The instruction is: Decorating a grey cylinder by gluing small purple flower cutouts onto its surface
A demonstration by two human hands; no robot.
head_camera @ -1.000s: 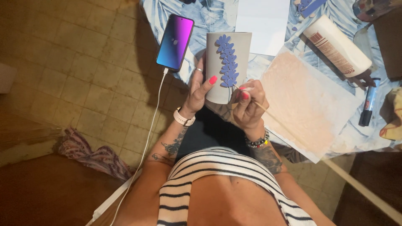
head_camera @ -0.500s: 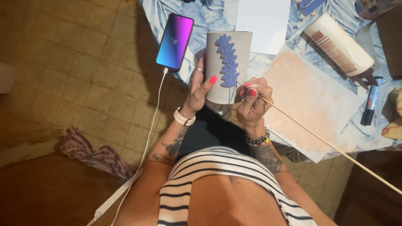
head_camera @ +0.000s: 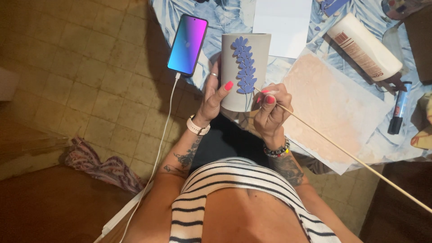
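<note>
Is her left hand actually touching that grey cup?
Touching. The head view shows the left hand wrapped around the side of the grey cup, thumb pressed on its front.

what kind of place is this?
Probably a home craft spot, not a workshop. The left hand holds a grey cylindrical pot with a purple leaf sprig, the right hand a long thin wooden stick, beside a table with a blue leaf-print cloth and worn floor tiles.

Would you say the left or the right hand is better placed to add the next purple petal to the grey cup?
Probably the right hand: it grips the long thin stick with its tip at the purple sprig. The left hand is occupied steadying the grey cup.
</note>
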